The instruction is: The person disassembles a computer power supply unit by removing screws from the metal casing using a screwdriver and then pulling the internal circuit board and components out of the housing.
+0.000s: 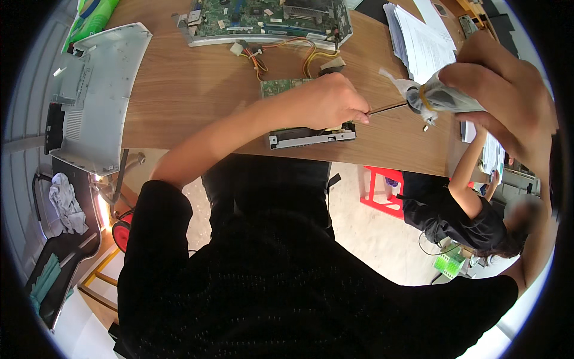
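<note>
My left hand (326,100) rests on a small metal drive unit (311,136) with a green circuit board on top, near the front edge of the wooden table (191,90). Its fingertips pinch the thin shaft of a screwdriver (388,108). My right hand (508,90) is raised at the right and grips the screwdriver's grey handle (445,99), which has a yellow band. The shaft points left toward the drive's right end.
A large green motherboard in a metal tray (269,21) lies at the table's far side, with coloured wires (287,54) trailing from it. A grey plastic cover (98,96) sits at the left, paper stacks (421,39) at the right. Another person in black (460,209) crouches by a red stool (382,191).
</note>
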Motion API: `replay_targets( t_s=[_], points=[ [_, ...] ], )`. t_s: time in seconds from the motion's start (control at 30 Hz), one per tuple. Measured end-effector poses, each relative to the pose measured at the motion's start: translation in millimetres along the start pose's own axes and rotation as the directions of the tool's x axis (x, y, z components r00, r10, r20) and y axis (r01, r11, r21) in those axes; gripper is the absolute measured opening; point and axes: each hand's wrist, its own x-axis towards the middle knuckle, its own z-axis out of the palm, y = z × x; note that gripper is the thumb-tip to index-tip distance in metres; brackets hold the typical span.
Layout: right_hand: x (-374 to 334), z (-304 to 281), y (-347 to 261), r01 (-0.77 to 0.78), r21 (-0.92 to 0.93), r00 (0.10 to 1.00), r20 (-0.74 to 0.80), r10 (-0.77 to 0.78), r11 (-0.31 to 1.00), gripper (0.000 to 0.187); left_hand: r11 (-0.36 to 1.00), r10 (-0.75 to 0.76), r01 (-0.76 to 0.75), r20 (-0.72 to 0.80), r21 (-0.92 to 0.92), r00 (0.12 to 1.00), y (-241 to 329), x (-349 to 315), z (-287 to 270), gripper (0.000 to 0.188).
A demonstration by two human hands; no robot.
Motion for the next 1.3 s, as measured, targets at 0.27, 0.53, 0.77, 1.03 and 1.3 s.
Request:
replay_targets(
  t_s=[0.27,0.53,0.77,1.03,1.3],
  points=[
    [-11.8,20.6,-13.9,-0.366,-0.165,0.922,-0.197,0.333,0.916,0.039,0.997,-0.033,0.025,0.109,0.071,0.993,5.0,1.3,-8.8,0.013],
    [-2.0,-5.8,-33.6,-0.326,-0.082,0.944,0.023,0.329,0.942,0.038,0.998,-0.054,0.054,0.056,-0.011,0.997,7.2,-4.1,-10.4,0.016],
    [5.2,16.7,-27.9,-0.432,0.251,0.870,-0.138,0.474,0.866,0.044,0.998,-0.051,0.052,0.066,-0.019,0.996,7.3,-4.4,-10.2,0.017],
    [-3.8,10.1,-25.6,-0.492,0.043,0.864,-0.098,0.494,0.870,0.052,0.994,-0.066,0.073,0.081,-0.077,0.994,5.9,-4.5,-12.8,0.016],
    [4.6,4.5,-18.3,-0.580,0.128,0.814,0.078,0.575,0.804,0.034,0.995,-0.087,0.092,0.091,-0.046,0.992,5.1,-7.0,-11.8,0.015]
  ],
)
